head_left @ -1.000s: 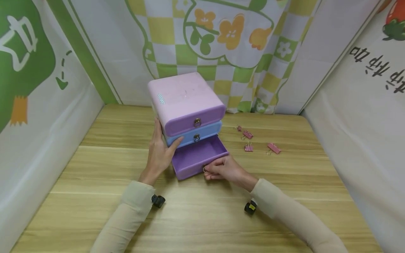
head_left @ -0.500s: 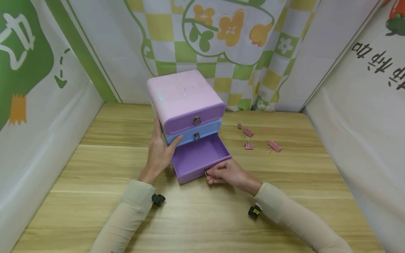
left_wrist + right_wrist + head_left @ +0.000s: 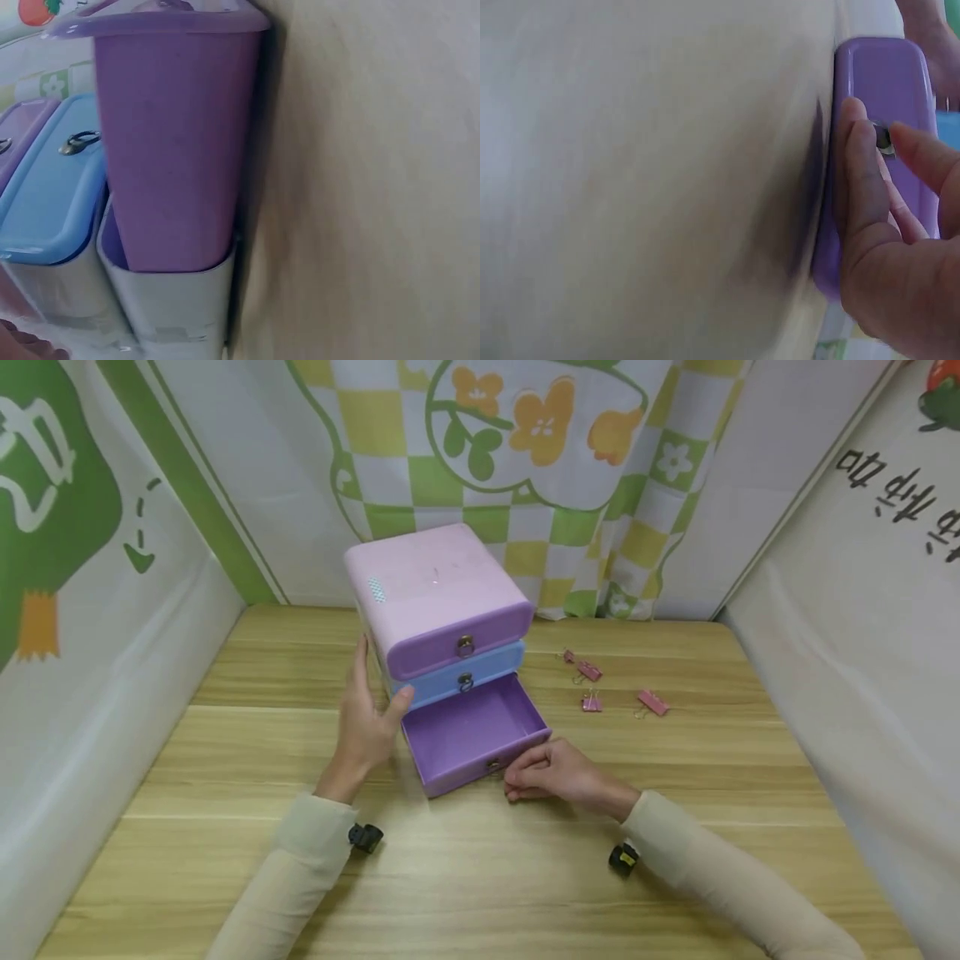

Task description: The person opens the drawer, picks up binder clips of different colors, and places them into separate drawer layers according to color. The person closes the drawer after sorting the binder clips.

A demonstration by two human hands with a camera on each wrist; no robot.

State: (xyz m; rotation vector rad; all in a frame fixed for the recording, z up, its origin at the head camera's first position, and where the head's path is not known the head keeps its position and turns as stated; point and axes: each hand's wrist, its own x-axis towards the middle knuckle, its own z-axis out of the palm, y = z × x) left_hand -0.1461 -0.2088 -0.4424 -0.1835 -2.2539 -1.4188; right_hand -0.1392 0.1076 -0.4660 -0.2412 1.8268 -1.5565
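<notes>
A small chest of drawers (image 3: 442,572) has a pink top, a purple upper drawer and a blue middle drawer (image 3: 442,685). Its purple bottom drawer (image 3: 472,731) is pulled out, with a bare inside. My left hand (image 3: 365,727) is at the chest's left side, thumb by the blue drawer's front corner; its fingers (image 3: 30,346) show at the lower left of the left wrist view. Just right of the bottom drawer's ring pull (image 3: 492,764) is my right hand (image 3: 562,774). In the right wrist view its thumb and fingers stand apart on either side of the pull (image 3: 883,139).
Pink binder clips, several of them, lie on the wooden table (image 3: 675,877) to the right of the chest, one binder clip (image 3: 652,702) farthest right. A checked curtain (image 3: 525,518) hangs behind, and printed fabric walls (image 3: 847,635) stand at both sides.
The bottom drawer came slightly further out. My right hand then let go of the ring pull and moved right. My left thumb slid left off the blue drawer's front.
</notes>
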